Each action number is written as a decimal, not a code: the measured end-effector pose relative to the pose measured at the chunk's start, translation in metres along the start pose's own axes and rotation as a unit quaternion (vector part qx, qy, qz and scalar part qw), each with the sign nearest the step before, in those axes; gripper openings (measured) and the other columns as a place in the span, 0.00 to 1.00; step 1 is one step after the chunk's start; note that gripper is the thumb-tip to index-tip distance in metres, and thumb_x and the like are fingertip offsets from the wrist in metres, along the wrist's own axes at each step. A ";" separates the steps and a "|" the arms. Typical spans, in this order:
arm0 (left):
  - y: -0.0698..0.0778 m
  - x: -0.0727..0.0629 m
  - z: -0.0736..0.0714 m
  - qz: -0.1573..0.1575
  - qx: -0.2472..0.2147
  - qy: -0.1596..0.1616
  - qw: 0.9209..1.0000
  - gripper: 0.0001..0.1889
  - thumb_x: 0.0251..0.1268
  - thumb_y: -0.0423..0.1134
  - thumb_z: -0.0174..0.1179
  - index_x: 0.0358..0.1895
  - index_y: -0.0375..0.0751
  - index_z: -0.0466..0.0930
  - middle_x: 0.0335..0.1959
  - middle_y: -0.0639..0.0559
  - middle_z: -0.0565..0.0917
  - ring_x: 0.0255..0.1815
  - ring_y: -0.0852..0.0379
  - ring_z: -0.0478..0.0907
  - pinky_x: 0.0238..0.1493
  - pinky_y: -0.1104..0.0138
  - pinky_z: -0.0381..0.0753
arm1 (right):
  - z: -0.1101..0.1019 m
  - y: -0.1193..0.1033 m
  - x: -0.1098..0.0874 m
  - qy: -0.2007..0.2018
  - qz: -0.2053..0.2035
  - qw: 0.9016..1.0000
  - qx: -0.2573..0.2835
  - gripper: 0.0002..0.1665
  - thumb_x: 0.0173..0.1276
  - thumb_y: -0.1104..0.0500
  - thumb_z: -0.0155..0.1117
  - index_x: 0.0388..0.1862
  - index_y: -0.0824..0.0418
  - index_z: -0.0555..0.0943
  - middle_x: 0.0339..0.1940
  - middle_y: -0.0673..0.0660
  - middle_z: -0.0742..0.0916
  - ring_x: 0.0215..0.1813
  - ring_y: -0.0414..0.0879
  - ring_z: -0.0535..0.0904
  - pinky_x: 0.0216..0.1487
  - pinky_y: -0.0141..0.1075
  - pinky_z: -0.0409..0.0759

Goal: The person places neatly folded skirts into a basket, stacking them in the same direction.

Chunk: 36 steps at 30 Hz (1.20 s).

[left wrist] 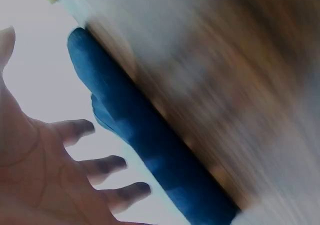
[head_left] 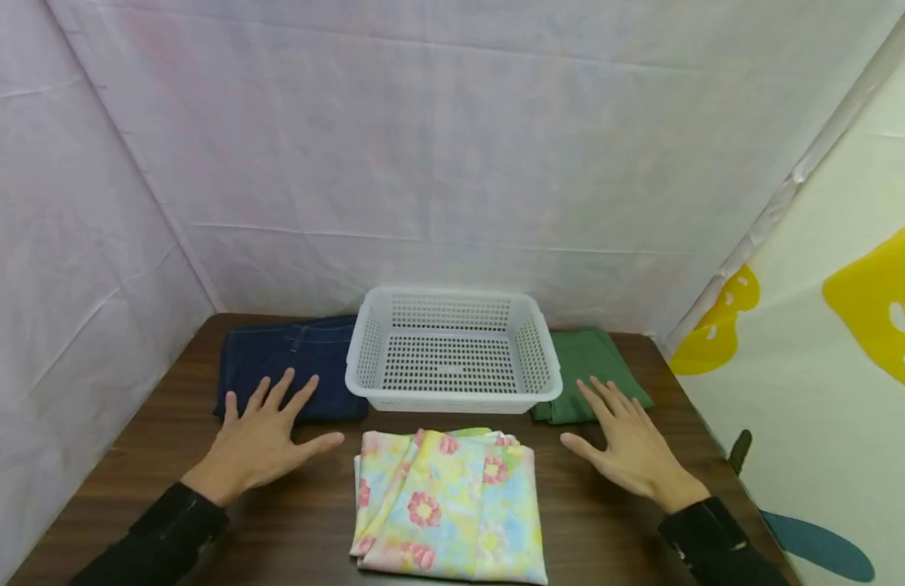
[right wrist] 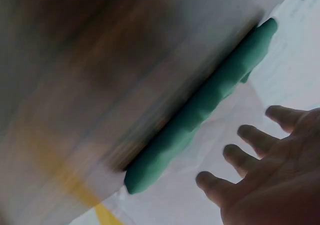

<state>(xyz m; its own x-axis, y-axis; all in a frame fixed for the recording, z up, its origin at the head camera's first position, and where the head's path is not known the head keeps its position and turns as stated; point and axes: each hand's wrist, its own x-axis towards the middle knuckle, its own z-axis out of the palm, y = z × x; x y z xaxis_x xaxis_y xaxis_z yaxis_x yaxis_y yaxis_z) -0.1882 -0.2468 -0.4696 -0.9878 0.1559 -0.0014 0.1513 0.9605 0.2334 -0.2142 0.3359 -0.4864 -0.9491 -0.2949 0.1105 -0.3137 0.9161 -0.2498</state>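
Note:
Both hands are spread with straight fingers and hold nothing. The left hand (head_left: 258,443) hovers at the front of a folded dark blue denim garment (head_left: 277,358), its fingertips overlapping the cloth in the head view. On the other side, the right hand (head_left: 631,443) is over the near edge of a folded green cloth (head_left: 595,362). Between them lies a folded floral fabric (head_left: 456,505) in pastel yellow, pink and blue. In the left wrist view the denim (left wrist: 145,140) shows beyond the fingers; the green cloth (right wrist: 200,110) appears likewise in the right wrist view.
A white perforated plastic basket (head_left: 452,402) stands at the back middle, between the denim and the green cloth. Everything lies on a dark wood table (head_left: 291,537). White cloth walls (head_left: 438,163) rise behind and at the left; a yellow-patterned sheet (head_left: 804,407) hangs at the right.

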 end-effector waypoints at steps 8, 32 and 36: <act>0.034 -0.022 0.002 0.000 0.006 0.010 1.000 0.62 0.72 0.90 0.57 0.93 0.45 0.68 0.89 0.24 0.71 0.85 0.13 0.70 0.79 0.09 0.59 | 0.002 -0.031 -0.012 -0.007 0.013 1.000 0.014 0.53 0.87 0.23 0.61 0.93 0.55 0.71 0.89 0.70 0.75 0.86 0.76 0.73 0.76 0.84 0.76; 0.105 -0.046 0.020 -0.002 -0.095 -0.031 0.995 0.38 0.73 0.72 0.75 0.58 0.36 0.94 0.43 0.46 0.83 0.41 0.49 0.82 0.40 0.47 0.88 | 0.002 -0.102 -0.022 -0.219 0.210 0.852 0.426 0.41 0.89 0.42 0.73 0.75 0.77 0.77 0.53 0.65 0.94 0.45 0.53 0.96 0.44 0.50 1.00; 0.114 -0.044 0.023 0.022 -0.168 -0.036 0.985 0.26 0.73 0.63 0.80 0.52 0.41 0.93 0.40 0.51 0.82 0.44 0.51 0.81 0.43 0.53 0.87 | 0.005 -0.108 -0.018 -0.234 0.224 0.830 0.455 0.39 0.87 0.46 0.74 0.75 0.76 0.76 0.56 0.66 0.94 0.50 0.53 0.96 0.46 0.50 1.00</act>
<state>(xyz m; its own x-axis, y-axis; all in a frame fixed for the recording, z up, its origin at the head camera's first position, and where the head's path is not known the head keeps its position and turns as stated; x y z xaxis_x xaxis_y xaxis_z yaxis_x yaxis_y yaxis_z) -0.1265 -0.1389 -0.4656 -0.9734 0.2237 -0.0496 0.1617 0.8241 0.5428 -0.1636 0.2407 -0.4666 -0.8166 -0.2488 -0.5208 0.3834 0.4406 -0.8117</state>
